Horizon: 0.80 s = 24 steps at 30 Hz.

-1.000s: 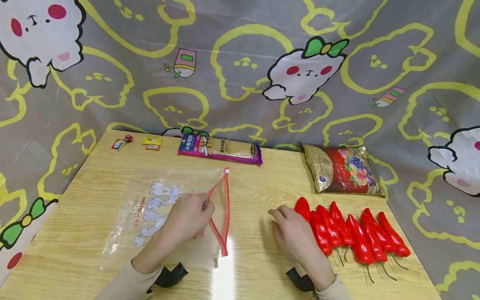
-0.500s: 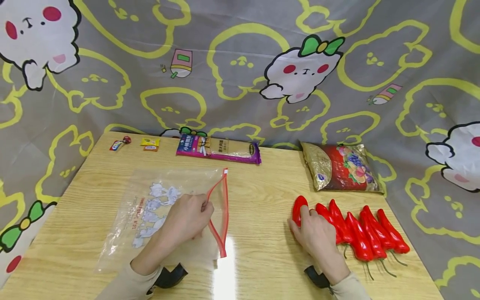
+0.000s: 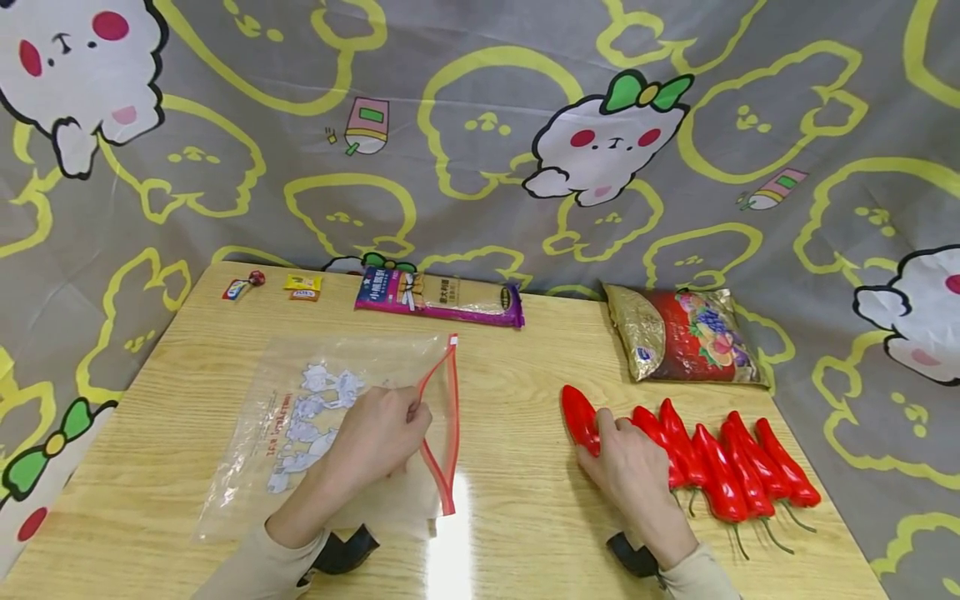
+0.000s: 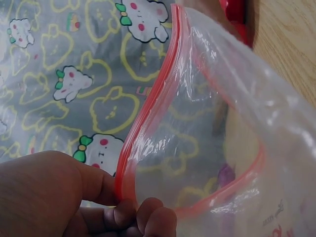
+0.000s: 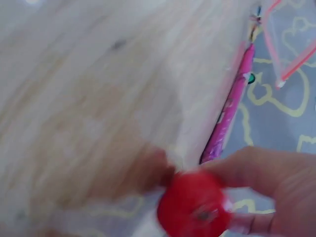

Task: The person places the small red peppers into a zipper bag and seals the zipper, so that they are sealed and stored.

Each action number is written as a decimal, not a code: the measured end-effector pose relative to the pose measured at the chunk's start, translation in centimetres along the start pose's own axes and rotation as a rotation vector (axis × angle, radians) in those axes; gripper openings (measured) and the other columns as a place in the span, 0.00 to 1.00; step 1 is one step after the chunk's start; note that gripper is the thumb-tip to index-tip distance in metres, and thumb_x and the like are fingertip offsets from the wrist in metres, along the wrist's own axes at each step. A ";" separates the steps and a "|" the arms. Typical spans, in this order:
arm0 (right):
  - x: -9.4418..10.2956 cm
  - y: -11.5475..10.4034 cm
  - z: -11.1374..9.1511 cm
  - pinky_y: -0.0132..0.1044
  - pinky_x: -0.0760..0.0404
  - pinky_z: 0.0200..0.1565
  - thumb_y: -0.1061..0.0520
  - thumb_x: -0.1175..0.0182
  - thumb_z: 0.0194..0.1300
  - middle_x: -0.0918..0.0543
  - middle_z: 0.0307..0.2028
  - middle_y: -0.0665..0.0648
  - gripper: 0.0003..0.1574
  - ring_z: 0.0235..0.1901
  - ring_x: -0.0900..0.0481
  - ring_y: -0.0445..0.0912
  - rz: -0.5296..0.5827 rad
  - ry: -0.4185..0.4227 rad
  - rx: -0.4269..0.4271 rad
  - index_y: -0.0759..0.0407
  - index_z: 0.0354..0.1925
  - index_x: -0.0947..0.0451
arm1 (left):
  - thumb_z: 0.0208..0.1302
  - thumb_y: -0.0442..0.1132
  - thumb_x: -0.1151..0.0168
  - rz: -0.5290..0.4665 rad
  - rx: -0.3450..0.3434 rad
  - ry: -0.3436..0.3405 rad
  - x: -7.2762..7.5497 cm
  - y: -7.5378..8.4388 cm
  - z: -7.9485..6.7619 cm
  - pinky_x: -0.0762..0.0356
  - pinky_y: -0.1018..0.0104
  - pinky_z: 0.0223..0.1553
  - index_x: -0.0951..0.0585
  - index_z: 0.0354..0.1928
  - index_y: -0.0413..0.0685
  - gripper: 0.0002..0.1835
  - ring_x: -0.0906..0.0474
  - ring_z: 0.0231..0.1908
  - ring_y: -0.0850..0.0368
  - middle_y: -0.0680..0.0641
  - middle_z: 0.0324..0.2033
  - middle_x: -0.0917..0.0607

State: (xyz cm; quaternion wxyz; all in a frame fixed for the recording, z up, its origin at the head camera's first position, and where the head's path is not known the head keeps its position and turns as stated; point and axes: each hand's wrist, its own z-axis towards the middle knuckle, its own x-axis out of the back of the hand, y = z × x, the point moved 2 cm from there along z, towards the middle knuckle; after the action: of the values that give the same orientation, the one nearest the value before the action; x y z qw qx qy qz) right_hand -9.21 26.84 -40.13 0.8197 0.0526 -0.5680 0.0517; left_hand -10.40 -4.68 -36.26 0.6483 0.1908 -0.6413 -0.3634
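My left hand [image 3: 386,429] pinches the red-edged mouth of a clear zip bag [image 3: 247,433] lying on the table's left side. In the left wrist view the red zip strip [image 4: 148,113] runs up from the fingers, and the mouth gapes apart. A red pepper [image 3: 576,412] is held by my right hand [image 3: 626,462], its tip pointing away and to the left. The right wrist view shows that pepper [image 5: 192,205], blurred, end-on against the fingers. Several more red peppers [image 3: 720,479] lie in a row just right of this hand, green stems toward the front.
A purple pasta packet [image 3: 442,300] lies along the back edge. Behind the peppers is a gold and red bag [image 3: 686,337] with fruit pictures. Small wrapped sweets [image 3: 303,287] and a lollipop [image 3: 246,285] sit at the back left. A patterned curtain [image 3: 480,150] encloses the table.
My right hand has moved right to the leftmost pepper and taken hold of it. That pepper has then tilted and shifted left, away from the row. The left hand stays on the bag.
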 end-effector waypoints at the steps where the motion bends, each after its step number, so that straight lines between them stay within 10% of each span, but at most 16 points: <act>1: 0.2 -0.2 0.1 0.38 0.43 0.11 0.49 0.33 0.42 0.33 0.15 0.53 0.22 0.11 0.35 0.49 0.028 -0.005 -0.005 0.57 0.31 0.32 | 0.59 0.37 0.51 -0.001 0.000 0.000 0.0 0.0 0.0 0.45 0.73 0.07 0.33 0.13 0.50 0.17 0.40 0.03 0.69 0.55 0.07 0.34; 11: 3.8 -5.0 2.7 0.32 0.20 0.30 0.56 0.31 0.48 0.24 0.35 0.50 0.21 0.30 0.23 0.39 0.605 -0.135 0.111 0.56 0.42 0.26 | 0.59 0.37 0.50 0.008 0.001 -0.007 -0.1 0.0 0.1 0.47 0.74 0.07 0.33 0.13 0.50 0.16 0.42 0.04 0.69 0.55 0.07 0.35; 24: 0.9 -13.1 5.5 0.25 0.25 0.30 0.54 0.33 0.52 0.26 0.36 0.50 0.19 0.29 0.27 0.38 0.554 -0.147 0.378 0.57 0.42 0.25 | 0.59 0.39 0.47 -0.020 0.059 -0.070 -0.2 0.5 -0.3 0.42 0.73 0.08 0.20 0.33 0.45 0.07 0.35 0.06 0.59 0.52 0.11 0.30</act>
State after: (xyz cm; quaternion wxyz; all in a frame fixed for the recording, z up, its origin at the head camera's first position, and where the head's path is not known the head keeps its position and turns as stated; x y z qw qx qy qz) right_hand -12.13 13.13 -37.74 0.7073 0.0510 -0.5987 0.3726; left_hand -10.02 -4.26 -36.11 0.6161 0.2033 -0.6719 -0.3573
